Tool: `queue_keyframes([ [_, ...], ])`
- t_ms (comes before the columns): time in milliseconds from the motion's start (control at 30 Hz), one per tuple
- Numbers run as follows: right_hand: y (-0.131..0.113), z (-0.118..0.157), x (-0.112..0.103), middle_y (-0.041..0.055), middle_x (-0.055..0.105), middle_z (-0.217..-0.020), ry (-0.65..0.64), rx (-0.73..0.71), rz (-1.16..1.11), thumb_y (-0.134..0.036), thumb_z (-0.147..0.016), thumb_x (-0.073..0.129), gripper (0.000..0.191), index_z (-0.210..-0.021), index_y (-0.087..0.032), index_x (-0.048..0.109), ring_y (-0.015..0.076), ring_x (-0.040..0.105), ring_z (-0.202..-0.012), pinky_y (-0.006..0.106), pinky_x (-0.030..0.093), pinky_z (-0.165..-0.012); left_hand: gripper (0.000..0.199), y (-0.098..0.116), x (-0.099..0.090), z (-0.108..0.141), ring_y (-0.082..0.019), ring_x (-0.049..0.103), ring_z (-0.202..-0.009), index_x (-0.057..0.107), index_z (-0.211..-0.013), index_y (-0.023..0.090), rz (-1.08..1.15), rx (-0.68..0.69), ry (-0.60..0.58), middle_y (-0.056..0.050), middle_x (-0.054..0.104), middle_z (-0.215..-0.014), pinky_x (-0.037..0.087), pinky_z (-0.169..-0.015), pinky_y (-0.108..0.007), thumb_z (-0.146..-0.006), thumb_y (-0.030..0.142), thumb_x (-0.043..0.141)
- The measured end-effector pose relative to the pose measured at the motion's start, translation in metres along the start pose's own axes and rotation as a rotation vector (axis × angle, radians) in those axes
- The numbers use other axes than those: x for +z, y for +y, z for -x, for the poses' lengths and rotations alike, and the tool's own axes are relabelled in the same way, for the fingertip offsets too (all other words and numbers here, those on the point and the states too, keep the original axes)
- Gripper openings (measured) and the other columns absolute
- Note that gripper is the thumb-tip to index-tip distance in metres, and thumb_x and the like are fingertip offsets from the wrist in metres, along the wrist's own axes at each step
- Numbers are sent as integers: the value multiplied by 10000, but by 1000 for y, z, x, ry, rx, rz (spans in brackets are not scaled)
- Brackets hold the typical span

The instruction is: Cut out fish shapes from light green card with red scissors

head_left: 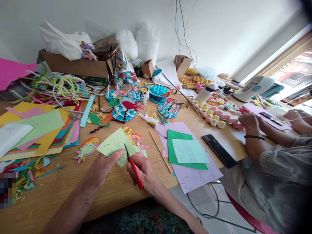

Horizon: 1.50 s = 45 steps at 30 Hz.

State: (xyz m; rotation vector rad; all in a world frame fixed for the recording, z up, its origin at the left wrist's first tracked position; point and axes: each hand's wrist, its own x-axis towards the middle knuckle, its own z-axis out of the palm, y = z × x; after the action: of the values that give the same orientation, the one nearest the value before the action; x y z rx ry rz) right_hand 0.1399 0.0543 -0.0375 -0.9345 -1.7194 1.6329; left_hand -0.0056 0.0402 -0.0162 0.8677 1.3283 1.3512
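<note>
My left hand (105,167) pinches a light green sheet (110,143) with fish outlines drawn on it, the thumb lying on top. Red-handled scissors (135,172) are held in my right hand (143,172); their dark blades reach to the sheet's right part, between the drawings. Left of the sheet lie cut-out paper fish (88,149) in green, pink and orange. On the right, a light blue sheet (190,151) with drawn fish rests on a green sheet (172,154), over a purple sheet (195,180) that also bears drawn fish.
Colored paper (48,130) and scraps (29,175) lie at left. A wooden stick (161,152) and a black phone (218,150) are on the right. Decorated blue discs (123,111) sit farther back. Another person's hands (248,121) are at the right edge.
</note>
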Motion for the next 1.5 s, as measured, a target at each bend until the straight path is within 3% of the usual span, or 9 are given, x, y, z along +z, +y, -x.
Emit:
queue_keyframes([
  [233, 2, 1, -1, -50, 344, -504, -10, -18, 8, -485, -859, 498, 424, -573, -200, 366, 84, 304, -491, 210, 255, -446, 159, 2, 1, 0, -208, 611, -826, 698, -796, 175, 8, -20, -34, -21, 734, -834, 478, -794, -298, -674, 272, 664],
  [433, 7, 2, 0, -53, 348, -497, -22, -10, 19, -479, -858, 509, 413, -588, -201, 367, 85, 310, -486, 215, 251, -449, 156, 1, 2, 2, -222, 641, -805, 685, -781, 181, 53, -33, 46, -24, 741, -833, 506, -739, -307, -670, 291, 685],
  [600, 8, 2, 1, -54, 369, -487, -25, 21, 17, -493, -855, 509, 419, -590, -202, 366, 80, 323, -469, 207, 251, -436, 136, 0, 1, 0, -246, 639, -896, 690, -769, 193, -28, 12, 103, -28, 739, -854, 493, -810, -315, -662, 275, 680],
  [733, 5, 2, 1, -58, 398, -488, -32, 31, -30, -459, -856, 514, 386, -603, -200, 380, 75, 357, -443, 196, 275, -423, 124, -1, 1, -1, -237, 639, -871, 660, -722, 190, -67, 40, 50, -22, 735, -853, 489, -807, -312, -670, 303, 658],
  [1100, 0, 1, 0, -52, 362, -488, 11, 34, 11, -499, -839, 518, 440, -556, -198, 366, 83, 327, -482, 205, 261, -448, 198, -5, -5, -4, -219, 604, -979, 707, -883, 174, -79, 50, -83, -31, 725, -1031, 443, -889, -295, -758, 295, 614],
  [1500, 2, 3, -1, -52, 340, -503, -18, 31, -3, -506, -838, 530, 440, -567, -192, 383, 81, 300, -488, 208, 236, -445, 164, -3, -10, -6, -204, 594, -926, 691, -837, 195, -30, -12, -124, -2, 737, -872, 454, -825, -277, -732, 310, 639],
])
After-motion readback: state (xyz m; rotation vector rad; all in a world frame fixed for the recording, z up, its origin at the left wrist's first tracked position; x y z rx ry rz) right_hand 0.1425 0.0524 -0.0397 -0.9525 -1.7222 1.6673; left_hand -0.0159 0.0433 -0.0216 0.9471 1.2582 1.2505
